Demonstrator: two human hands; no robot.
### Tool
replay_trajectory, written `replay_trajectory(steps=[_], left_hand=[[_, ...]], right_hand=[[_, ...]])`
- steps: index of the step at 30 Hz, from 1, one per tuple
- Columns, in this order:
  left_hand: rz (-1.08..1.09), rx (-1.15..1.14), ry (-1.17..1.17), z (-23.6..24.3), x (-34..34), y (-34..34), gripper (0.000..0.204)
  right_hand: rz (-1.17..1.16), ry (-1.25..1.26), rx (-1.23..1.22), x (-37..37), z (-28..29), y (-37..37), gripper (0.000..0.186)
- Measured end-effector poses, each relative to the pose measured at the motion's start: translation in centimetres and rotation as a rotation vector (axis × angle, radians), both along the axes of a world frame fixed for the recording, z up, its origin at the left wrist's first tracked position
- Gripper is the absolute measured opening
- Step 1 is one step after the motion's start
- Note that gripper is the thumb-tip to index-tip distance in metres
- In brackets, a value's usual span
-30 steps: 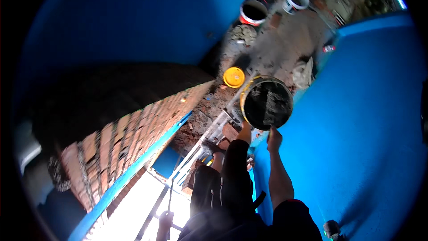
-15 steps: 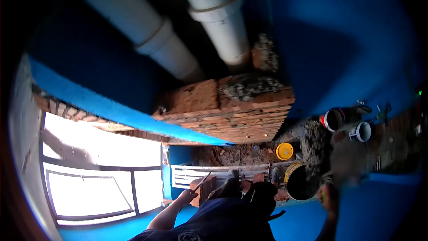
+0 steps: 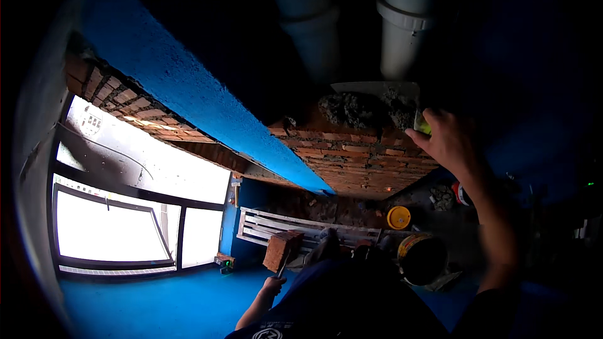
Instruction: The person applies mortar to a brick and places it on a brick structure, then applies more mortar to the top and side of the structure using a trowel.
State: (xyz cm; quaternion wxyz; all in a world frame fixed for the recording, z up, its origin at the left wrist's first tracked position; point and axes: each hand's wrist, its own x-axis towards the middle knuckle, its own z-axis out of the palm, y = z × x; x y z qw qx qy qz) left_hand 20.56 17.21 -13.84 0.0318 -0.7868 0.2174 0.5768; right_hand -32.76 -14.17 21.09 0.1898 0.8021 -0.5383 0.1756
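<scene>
Our right hand [image 3: 447,140] grips a trowel [image 3: 377,91] lying left of it, long axis across the brick wall [image 3: 352,154] top; our left hand [image 3: 273,285], low, holds a brick [image 3: 281,249]

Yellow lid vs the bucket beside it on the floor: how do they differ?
The yellow lid is small, flat and bright all over; the bucket is much larger, deep, and dark inside with only a yellowish rim. The yellow lid lies nearer the brick wall; the bucket sits closer to the person's legs. Both are round, rest on the floor and are untouched by either hand.
</scene>
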Motion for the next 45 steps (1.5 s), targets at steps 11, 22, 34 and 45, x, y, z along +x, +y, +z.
replay_trajectory(steps=[11, 22, 34, 45], left_hand=[[0.041, 0.09, -0.03, 3.3, -0.7, -0.2, 0.023], [-0.473, 0.044, -0.057, 7.3, -7.0, -12.7, 0.025], [-0.999, 0.044, -0.449, 12.0, -8.0, -8.4, 0.016], [-1.101, 0.146, -0.435, 11.8, -18.0, -10.4, 0.005]], right_hand=[[-0.364, -0.988, 0.242, -7.5, -7.1, 16.9, 0.024], [-1.01, -0.204, 0.771, -12.9, -55.5, 51.5, 0.032], [-1.734, -1.354, 1.094, -9.7, -64.4, 39.2, 0.059], [-1.566, -1.713, 0.104, -1.5, -72.9, 42.7, 0.043]])
